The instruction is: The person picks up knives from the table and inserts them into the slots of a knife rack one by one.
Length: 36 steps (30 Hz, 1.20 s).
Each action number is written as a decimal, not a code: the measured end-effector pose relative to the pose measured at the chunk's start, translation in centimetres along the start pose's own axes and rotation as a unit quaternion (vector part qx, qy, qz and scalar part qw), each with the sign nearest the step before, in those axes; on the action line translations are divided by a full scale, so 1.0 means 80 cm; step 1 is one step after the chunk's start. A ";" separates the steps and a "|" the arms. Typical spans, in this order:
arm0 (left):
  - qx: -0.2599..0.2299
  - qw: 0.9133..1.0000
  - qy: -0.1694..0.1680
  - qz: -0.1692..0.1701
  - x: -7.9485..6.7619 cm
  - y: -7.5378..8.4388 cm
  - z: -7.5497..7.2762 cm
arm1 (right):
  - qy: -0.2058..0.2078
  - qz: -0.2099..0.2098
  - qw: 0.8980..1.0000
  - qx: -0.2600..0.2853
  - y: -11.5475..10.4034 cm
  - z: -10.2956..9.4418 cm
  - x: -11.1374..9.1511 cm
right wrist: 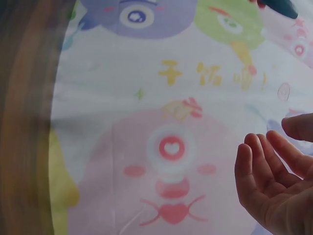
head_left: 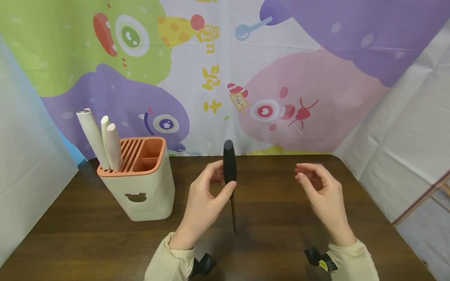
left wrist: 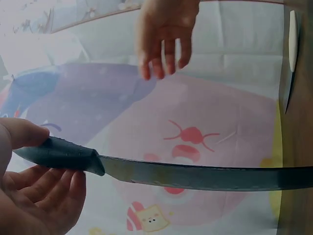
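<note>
My left hand (head_left: 207,203) pinches the black handle of a knife (head_left: 230,162) between thumb and fingers, over the table's middle. The knife stands upright in the head view with its blade pointing down. The left wrist view shows the long blade (left wrist: 195,177) side-on. To the right, my right hand (head_left: 327,203) hovers apart from the knife with loosely bent fingers and nothing in them. A pale knife block (head_left: 152,197) with an orange slotted top stands left of my left hand. Several white-handled knives (head_left: 92,136) lean in its slots.
Under everything is a dark wooden table (head_left: 267,242). A cartoon-printed cloth (head_left: 211,128) hangs along its back edge, with white cloth at the sides. Another white-handled knife (left wrist: 292,44) shows at the right of the left wrist view, against the table.
</note>
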<state>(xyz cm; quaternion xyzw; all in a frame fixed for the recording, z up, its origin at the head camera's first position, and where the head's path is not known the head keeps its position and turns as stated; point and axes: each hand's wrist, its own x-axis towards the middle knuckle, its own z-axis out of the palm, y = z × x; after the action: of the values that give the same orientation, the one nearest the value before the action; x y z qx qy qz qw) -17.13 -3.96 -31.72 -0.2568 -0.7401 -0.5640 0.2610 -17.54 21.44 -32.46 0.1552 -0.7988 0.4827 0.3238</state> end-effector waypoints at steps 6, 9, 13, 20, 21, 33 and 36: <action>-0.008 1.000 0.004 -0.002 0.000 -0.001 -0.006 | -0.006 0.026 0.997 -0.066 0.015 -0.016 -0.007; -0.010 1.000 0.003 0.000 -0.001 -0.001 -0.009 | -0.011 0.039 0.995 -0.091 0.020 -0.021 -0.011; -0.006 1.000 0.004 0.003 -0.003 -0.001 -0.013 | -0.015 0.043 0.993 -0.105 0.024 -0.027 -0.015; -0.006 1.000 -0.008 0.006 -0.008 0.000 -0.021 | -0.025 0.049 0.991 -0.123 0.030 -0.038 -0.019; -0.007 1.000 -0.010 0.005 -0.008 0.000 -0.022 | -0.025 0.047 0.990 -0.129 0.032 -0.040 -0.020; 0.006 1.000 -0.009 -0.006 -0.009 -0.002 -0.037 | -0.060 0.068 0.975 -0.201 0.048 -0.063 -0.022; 0.017 1.000 0.000 -0.003 -0.008 -0.003 -0.042 | -0.077 0.075 0.972 -0.210 0.052 -0.064 -0.022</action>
<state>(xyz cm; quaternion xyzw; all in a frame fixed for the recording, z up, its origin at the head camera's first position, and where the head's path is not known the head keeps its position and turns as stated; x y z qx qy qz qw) -16.51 -7.35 -31.57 -0.2502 -0.7507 -0.5519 0.2634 -16.68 27.78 -34.81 0.0601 -0.9141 0.3137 0.2499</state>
